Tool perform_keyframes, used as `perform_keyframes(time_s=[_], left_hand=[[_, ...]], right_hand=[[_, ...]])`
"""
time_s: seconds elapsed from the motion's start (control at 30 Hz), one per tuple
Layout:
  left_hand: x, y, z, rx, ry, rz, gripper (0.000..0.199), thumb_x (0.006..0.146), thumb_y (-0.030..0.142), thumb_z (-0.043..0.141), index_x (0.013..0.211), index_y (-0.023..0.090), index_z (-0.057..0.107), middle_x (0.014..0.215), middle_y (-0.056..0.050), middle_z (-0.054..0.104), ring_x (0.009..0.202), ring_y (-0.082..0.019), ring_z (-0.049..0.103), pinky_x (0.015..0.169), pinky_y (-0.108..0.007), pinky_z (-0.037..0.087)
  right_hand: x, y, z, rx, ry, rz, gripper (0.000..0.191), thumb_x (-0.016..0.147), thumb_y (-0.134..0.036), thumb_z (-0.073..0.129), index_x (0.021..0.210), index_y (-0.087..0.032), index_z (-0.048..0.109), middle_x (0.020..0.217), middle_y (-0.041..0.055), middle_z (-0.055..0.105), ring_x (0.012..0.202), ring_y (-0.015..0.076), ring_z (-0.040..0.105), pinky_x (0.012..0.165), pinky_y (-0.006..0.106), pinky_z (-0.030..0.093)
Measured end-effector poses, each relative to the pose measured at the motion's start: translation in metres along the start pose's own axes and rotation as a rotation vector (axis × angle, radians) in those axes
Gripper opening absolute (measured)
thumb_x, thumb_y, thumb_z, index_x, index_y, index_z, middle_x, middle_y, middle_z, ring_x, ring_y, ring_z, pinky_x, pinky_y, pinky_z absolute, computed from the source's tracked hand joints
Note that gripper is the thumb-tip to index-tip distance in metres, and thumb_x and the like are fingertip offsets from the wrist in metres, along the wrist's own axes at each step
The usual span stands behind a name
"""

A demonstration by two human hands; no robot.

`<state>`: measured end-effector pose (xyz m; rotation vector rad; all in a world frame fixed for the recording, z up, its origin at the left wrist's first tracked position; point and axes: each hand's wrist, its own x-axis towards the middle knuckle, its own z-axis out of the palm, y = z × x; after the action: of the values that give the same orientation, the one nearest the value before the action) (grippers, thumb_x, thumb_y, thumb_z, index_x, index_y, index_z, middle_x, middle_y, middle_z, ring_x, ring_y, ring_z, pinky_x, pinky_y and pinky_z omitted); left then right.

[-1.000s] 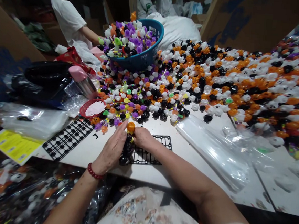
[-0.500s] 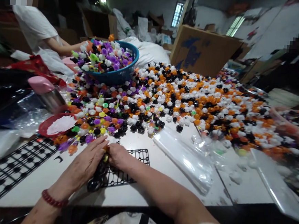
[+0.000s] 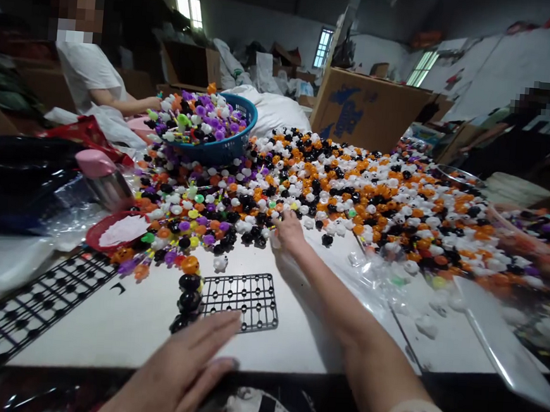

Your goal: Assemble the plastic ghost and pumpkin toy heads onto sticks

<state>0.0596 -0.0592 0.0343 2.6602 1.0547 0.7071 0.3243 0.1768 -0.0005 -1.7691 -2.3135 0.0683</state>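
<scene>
My left hand (image 3: 179,367) hovers over the table's front edge with fingers stretched out and nothing held. Just beyond it a small black grid rack (image 3: 241,298) lies on the white table (image 3: 302,344). Several shiny black pieces (image 3: 189,301) and an orange one (image 3: 190,265) stand in a column along the rack's left side. My right hand (image 3: 291,229) reaches to the near edge of the heap of small figures (image 3: 366,188); its fingers are bent among the pieces, and what they touch is too small to make out. Under my right forearm lie clear plastic bags (image 3: 341,268).
A blue basket (image 3: 233,136) of figures stands at the back left. A red dish (image 3: 99,233), a pink-capped flask (image 3: 110,183) and a larger black grid (image 3: 33,304) are on the left. People sit at left and stand at right.
My right hand has left the rack and moved forward to the heap. My left hand has drawn back toward the table's edge and opened. The column of pieces is now uncovered.
</scene>
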Motion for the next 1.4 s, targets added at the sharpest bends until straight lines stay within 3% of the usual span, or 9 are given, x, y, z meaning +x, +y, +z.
perform_keyframes(time_s=[0.1,0.23,0.33,0.43,0.53,0.63,0.77,1.07,1.4], left_hand=[[-0.007,0.004,0.048,0.013,-0.164,0.006,0.047,0.096,0.031,0.047,0.143,0.029,0.046,0.142,-0.004,0.056,0.127,-0.019,0.057,0.103,-0.031,0.053],[-0.025,-0.019,0.118,0.259,-0.004,-0.102,0.049,0.097,0.029,0.046,0.144,0.018,0.045,0.145,-0.013,0.052,0.136,-0.028,0.048,0.108,-0.045,0.049],[-0.034,-0.034,0.143,0.355,0.08,-0.155,0.054,0.097,0.034,0.046,0.146,0.013,0.041,0.149,-0.018,0.046,0.141,-0.031,0.039,0.11,-0.048,0.045],[-0.031,-0.043,0.14,0.389,0.088,-0.232,0.054,0.097,0.035,0.046,0.143,0.008,0.044,0.15,-0.021,0.042,0.144,-0.033,0.033,0.113,-0.05,0.04],[-0.025,-0.05,0.128,0.385,0.058,-0.27,0.052,0.096,0.035,0.045,0.137,0.003,0.05,0.147,-0.024,0.045,0.142,-0.034,0.036,0.113,-0.052,0.041],[-0.025,-0.054,0.119,0.355,0.038,-0.309,0.05,0.096,0.034,0.045,0.135,0.003,0.051,0.146,-0.024,0.047,0.141,-0.034,0.039,0.113,-0.054,0.04],[-0.04,-0.046,0.111,0.335,0.067,-0.351,0.048,0.097,0.032,0.045,0.139,0.008,0.048,0.149,-0.019,0.045,0.143,-0.031,0.037,0.114,-0.053,0.039],[-0.078,-0.026,0.108,0.337,0.219,-0.486,0.047,0.096,0.025,0.049,0.14,0.011,0.046,0.142,-0.019,0.054,0.132,-0.032,0.05,0.105,-0.05,0.048],[-0.087,-0.031,0.111,0.281,0.298,-0.534,0.043,0.095,0.026,0.051,0.133,0.008,0.054,0.132,-0.021,0.06,0.129,-0.033,0.051,0.105,-0.052,0.048]], right_hand=[[0.017,0.016,-0.002,0.013,-0.049,-0.061,0.018,0.082,-0.007,0.06,0.089,-0.012,0.076,0.129,0.0215,0.054,0.122,0.0359,0.044,0.102,0.043,0.036],[0.019,0.009,0.003,0.086,-0.054,-0.092,0.015,0.082,-0.007,0.061,0.086,-0.011,0.074,0.125,0.0219,0.057,0.118,0.0318,0.049,0.1,0.039,0.036],[-0.001,-0.006,0.008,0.191,-0.036,-0.068,0.019,0.088,-0.012,0.055,0.099,-0.012,0.071,0.117,0.0176,0.061,0.104,0.0252,0.056,0.09,0.035,0.041],[-0.036,-0.033,0.019,0.322,-0.031,-0.061,0.021,0.094,-0.022,0.05,0.108,-0.016,0.065,0.101,0.0084,0.067,0.091,0.0189,0.06,0.082,0.029,0.045],[-0.073,-0.065,0.037,0.739,-0.114,-0.029,0.023,0.094,-0.03,0.046,0.106,-0.019,0.062,0.088,0.0011,0.067,0.071,0.0136,0.058,0.068,0.025,0.046],[-0.1,-0.093,0.052,1.316,-0.293,0.042,0.026,0.086,-0.039,0.056,0.1,-0.019,0.061,0.089,0.0018,0.068,0.062,0.0107,0.052,0.061,0.024,0.045],[-0.115,-0.116,0.061,1.608,-0.459,0.1,0.038,0.075,-0.05,0.069,0.097,-0.019,0.062,0.09,0.0038,0.069,0.06,0.0095,0.048,0.06,0.024,0.041],[-0.115,-0.146,0.07,1.584,-0.451,0.154,0.033,0.067,-0.04,0.079,0.086,-0.017,0.064,0.076,-0.0016,0.062,0.066,0.0111,0.05,0.068,0.026,0.04],[-0.114,-0.174,0.071,1.038,-0.376,-0.036,0.017,0.074,-0.03,0.065,0.086,-0.017,0.066,0.08,0.0004,0.067,0.075,0.0169,0.06,0.07,0.027,0.045]])
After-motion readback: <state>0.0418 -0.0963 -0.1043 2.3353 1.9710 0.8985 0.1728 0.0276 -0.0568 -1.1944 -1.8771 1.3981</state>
